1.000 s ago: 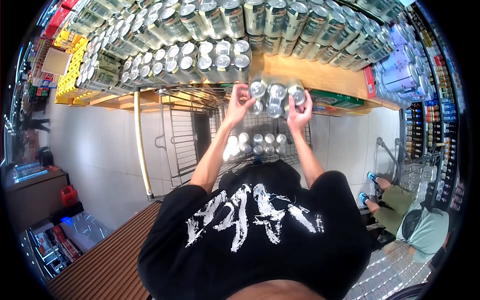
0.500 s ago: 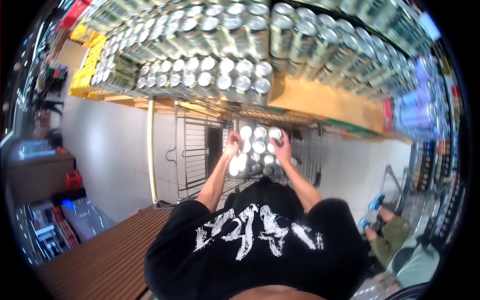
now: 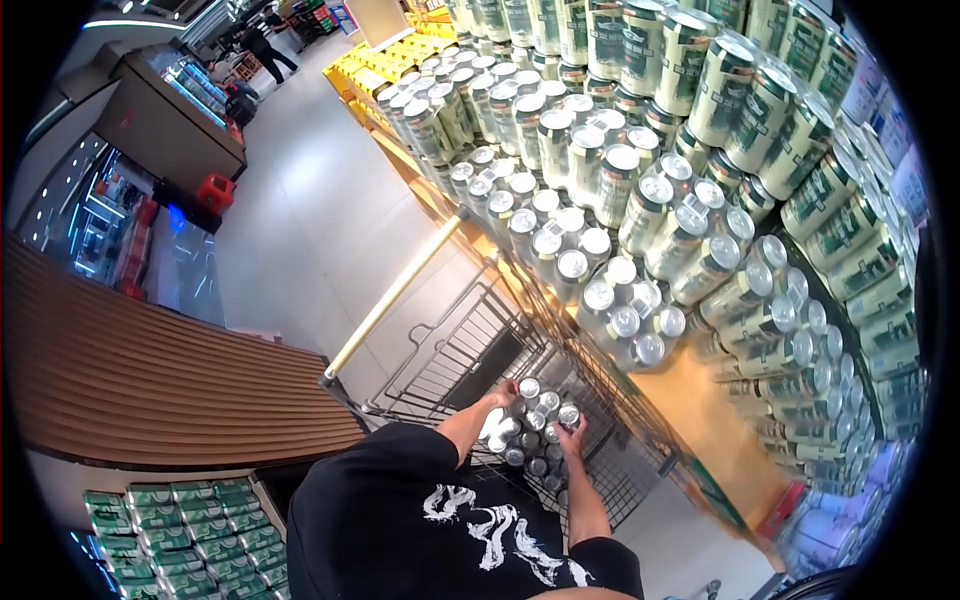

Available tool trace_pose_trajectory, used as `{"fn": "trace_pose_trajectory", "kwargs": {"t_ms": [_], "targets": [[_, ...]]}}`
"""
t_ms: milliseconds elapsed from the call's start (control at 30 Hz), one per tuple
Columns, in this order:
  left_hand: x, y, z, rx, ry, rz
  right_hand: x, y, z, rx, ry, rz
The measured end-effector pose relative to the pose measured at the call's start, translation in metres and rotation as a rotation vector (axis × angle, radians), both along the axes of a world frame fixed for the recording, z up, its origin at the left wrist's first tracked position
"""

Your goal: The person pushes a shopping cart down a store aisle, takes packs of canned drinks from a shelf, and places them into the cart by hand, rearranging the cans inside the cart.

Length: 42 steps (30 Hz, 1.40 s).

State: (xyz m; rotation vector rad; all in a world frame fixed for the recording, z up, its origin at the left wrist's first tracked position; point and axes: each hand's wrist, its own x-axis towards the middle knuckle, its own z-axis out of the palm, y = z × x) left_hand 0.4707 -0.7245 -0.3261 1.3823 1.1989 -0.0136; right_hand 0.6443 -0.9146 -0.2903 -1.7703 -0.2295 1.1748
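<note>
In the head view, a pack of drink cans [image 3: 548, 400] with silver lids is between my two hands, inside a wire shopping cart [image 3: 440, 368]. My left hand [image 3: 503, 393] grips the pack's left side, its fingers curled at the edge. On the opposite side my right hand [image 3: 572, 438] is closed round the pack's edge, thumb toward the lids. More cans [image 3: 515, 455] lie in the cart right below and against the held pack. Whether the pack rests on them or hangs just above, I cannot tell.
Tall stacks of green-and-cream cans [image 3: 600, 165] fill a wooden display [image 3: 715, 410] beside the cart. A yellow cart handle [image 3: 395, 295] stands at the left. Slatted brown panelling [image 3: 150, 370] and green packs [image 3: 190, 535] are at lower left. A person [image 3: 265, 52] is far off.
My view has swung, so the cart and display now appear tilted and lower right. Both hands still hold the pack of cans within the cart.
</note>
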Motion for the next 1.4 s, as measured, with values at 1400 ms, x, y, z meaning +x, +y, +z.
{"fn": "trace_pose_trajectory", "kwargs": {"t_ms": [1400], "targets": [[-0.039,-0.073,0.686,1.314,-1.761,-0.302,-0.039,-0.291,0.029,-0.428,-0.870,0.497]]}}
